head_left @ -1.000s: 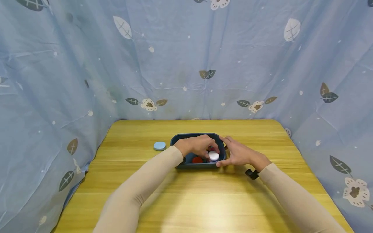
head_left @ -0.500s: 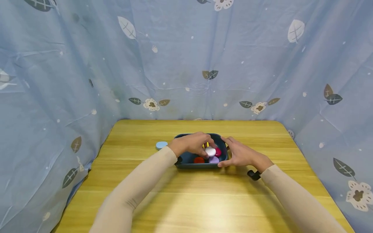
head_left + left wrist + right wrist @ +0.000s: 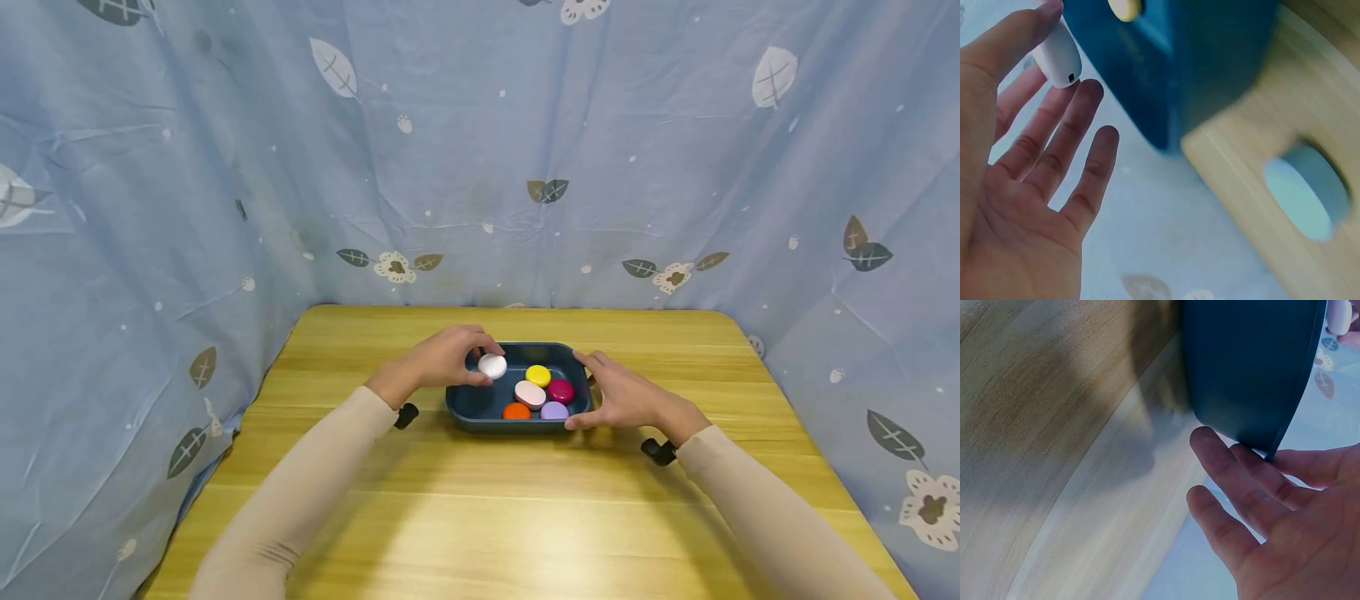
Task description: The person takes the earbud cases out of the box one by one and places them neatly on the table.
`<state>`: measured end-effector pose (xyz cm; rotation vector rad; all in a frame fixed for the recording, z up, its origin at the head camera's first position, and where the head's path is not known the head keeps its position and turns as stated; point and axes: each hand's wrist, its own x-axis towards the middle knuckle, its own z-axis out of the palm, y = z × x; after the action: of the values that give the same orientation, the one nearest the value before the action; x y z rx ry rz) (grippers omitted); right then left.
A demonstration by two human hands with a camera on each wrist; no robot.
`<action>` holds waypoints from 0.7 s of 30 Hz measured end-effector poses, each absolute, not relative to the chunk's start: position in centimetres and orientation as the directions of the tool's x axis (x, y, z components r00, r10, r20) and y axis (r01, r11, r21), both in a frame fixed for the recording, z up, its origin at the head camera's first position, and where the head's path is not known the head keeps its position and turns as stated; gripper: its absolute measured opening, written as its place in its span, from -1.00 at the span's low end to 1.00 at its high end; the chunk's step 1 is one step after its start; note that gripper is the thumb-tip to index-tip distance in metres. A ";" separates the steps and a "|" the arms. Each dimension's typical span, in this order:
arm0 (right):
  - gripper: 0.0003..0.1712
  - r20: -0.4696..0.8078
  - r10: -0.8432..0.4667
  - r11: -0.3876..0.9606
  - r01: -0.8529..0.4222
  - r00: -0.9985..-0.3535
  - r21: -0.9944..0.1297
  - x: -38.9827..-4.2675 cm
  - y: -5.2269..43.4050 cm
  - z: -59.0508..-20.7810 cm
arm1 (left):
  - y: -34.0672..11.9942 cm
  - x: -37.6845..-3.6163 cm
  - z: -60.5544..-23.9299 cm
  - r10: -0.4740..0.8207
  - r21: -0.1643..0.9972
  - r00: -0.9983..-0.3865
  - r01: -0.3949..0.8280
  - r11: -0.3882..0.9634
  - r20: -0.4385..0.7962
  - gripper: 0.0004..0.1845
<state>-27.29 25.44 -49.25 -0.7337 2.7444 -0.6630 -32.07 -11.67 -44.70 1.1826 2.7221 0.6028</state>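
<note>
A dark blue tray (image 3: 465, 404) sits mid-table with yellow (image 3: 537, 375), pink (image 3: 530, 394), magenta (image 3: 560, 390), orange (image 3: 516, 411) and purple (image 3: 554, 410) discs lying in it. My left hand (image 3: 486, 360) pinches a white disc (image 3: 492, 365) above the tray's far left corner. In the left wrist view the white disc (image 3: 1057, 53) sits between thumb and fingertip, with the other fingers spread. My right hand (image 3: 592, 392) rests against the tray's right end, thumb at the near corner and index finger at the far one. Its fingers (image 3: 1235, 487) lie nearly straight along the tray wall (image 3: 1247, 369).
A light blue disc (image 3: 1300, 197) lies on the wooden table (image 3: 487, 517) left of the tray; my left arm hides it in the head view. Blue leaf-patterned cloth (image 3: 480, 150) encloses the table at the back and both sides.
My left hand has lifted the white disc out of the tray and carried it left and back, uncovering the other discs. The right hand has stayed on the tray's right end.
</note>
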 end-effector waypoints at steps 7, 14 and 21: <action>0.63 -0.087 -0.511 0.779 -0.418 -0.855 -0.467 -27.2 25.6 -49.2 | -16.3 -31.8 -44.6 0.614 0.423 -0.785 0.587 0.690 0.087 -0.49; 0.63 -0.082 -0.512 0.779 -0.422 -0.855 -0.464 -27.2 25.6 -49.3 | -20.9 -32.0 -45.4 0.543 0.450 -0.832 0.529 0.720 0.108 -0.52; 0.61 -0.085 -0.511 0.782 -0.421 -0.856 -0.460 -27.2 25.6 -49.5 | -24.6 -32.1 -46.9 0.465 0.471 -0.882 0.443 0.763 0.076 -0.54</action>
<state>-27.22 25.63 -49.47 -0.7327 2.7693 -0.6427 -32.08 -24.63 -46.88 0.7492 2.9068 0.7600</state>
